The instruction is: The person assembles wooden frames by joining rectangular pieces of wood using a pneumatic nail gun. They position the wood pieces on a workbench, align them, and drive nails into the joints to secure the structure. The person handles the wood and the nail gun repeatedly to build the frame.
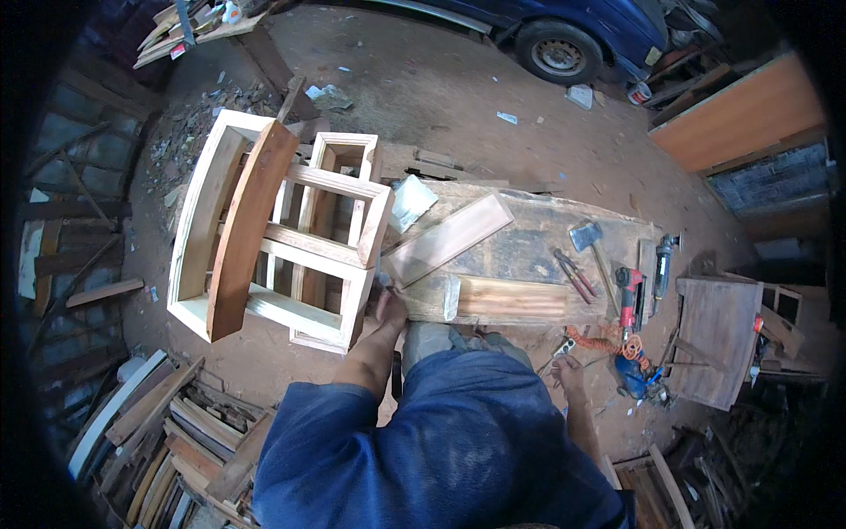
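Observation:
At the near left edge of the workbench (599, 210) is my left hand (389, 307), right beside the pale wooden frame (357, 264); its fingers are too dark and hidden to read. A curved brown board (251, 234) leans across the frame. Low beside my right hip, my right hand (571, 370) is closed on a small silvery metal piece (564, 346), close to an orange coiled hose (595, 341). Two wooden pieces lie on the bench in front of me: a flat board (451, 236) and a trough-like piece (507, 300).
On the bench's right lie a hatchet (585, 236), red-handled pincers (575, 278), a red power tool (628, 295) and a dark grinder (664, 264). A blue tool (632, 375) sits below. Wood offcuts (198, 441) pile at the lower left; a blue vehicle (608, 31) stands at the back.

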Demonstrator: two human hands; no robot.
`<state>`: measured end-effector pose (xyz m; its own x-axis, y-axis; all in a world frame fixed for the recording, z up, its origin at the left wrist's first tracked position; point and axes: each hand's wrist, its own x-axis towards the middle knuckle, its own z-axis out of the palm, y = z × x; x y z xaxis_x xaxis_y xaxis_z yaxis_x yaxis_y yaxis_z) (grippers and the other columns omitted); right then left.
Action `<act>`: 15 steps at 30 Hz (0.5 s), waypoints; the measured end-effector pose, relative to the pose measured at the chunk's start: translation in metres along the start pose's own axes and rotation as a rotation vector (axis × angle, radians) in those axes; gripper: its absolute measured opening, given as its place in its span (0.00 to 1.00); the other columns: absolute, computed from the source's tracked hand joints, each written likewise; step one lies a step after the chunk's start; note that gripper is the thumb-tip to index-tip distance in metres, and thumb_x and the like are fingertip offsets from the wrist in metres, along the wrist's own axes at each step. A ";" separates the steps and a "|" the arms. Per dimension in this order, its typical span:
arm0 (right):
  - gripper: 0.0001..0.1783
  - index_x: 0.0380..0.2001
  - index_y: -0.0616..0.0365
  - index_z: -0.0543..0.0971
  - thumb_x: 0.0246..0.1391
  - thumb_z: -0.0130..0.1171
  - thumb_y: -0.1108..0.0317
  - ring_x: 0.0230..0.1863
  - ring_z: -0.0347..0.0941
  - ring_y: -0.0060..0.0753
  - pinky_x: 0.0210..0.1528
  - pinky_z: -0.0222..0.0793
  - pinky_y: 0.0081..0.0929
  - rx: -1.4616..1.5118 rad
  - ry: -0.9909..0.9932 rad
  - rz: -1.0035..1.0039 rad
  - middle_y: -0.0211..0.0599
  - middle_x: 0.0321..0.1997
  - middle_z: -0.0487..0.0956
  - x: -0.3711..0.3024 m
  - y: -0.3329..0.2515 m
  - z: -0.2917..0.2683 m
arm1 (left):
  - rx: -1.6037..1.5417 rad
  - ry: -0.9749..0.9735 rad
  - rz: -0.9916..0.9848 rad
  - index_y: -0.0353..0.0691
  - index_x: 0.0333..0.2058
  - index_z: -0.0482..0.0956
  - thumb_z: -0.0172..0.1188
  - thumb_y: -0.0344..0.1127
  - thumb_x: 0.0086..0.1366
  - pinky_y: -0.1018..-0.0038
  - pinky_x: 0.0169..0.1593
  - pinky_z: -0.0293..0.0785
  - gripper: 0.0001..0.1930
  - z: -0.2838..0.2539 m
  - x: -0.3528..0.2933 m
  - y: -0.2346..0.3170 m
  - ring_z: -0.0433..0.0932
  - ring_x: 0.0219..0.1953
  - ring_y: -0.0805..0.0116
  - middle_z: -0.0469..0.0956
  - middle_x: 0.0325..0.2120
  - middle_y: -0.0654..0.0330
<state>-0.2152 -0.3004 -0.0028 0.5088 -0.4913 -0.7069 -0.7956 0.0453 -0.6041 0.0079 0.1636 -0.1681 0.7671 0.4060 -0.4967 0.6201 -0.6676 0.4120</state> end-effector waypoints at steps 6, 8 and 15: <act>0.20 0.47 0.61 0.81 0.63 0.65 0.55 0.27 0.78 0.25 0.29 0.76 0.25 -0.089 0.004 0.082 0.35 0.34 0.82 -0.015 0.026 -0.012 | -0.051 0.024 0.139 0.36 0.52 0.77 0.47 0.49 0.74 0.56 0.52 0.76 0.22 0.024 0.002 -0.015 0.82 0.48 0.48 0.83 0.43 0.45; 0.19 0.45 0.60 0.81 0.63 0.65 0.55 0.26 0.76 0.24 0.29 0.74 0.24 -0.079 0.015 0.118 0.33 0.33 0.81 -0.018 0.031 -0.013 | -0.039 0.038 0.104 0.36 0.51 0.77 0.47 0.50 0.73 0.55 0.51 0.77 0.23 0.029 0.002 -0.019 0.82 0.47 0.48 0.83 0.42 0.45; 0.15 0.43 0.59 0.82 0.63 0.63 0.57 0.33 0.77 0.26 0.30 0.72 0.25 -0.111 -0.029 0.122 0.30 0.34 0.80 -0.024 0.035 -0.008 | 0.008 0.117 0.051 0.38 0.44 0.80 0.49 0.49 0.71 0.54 0.52 0.76 0.20 0.042 0.013 -0.028 0.82 0.46 0.46 0.83 0.42 0.44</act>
<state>-0.2578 -0.2935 -0.0038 0.4142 -0.4629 -0.7837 -0.8827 0.0055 -0.4698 -0.0064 0.1613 -0.2183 0.8121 0.4407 -0.3825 0.5785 -0.6940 0.4286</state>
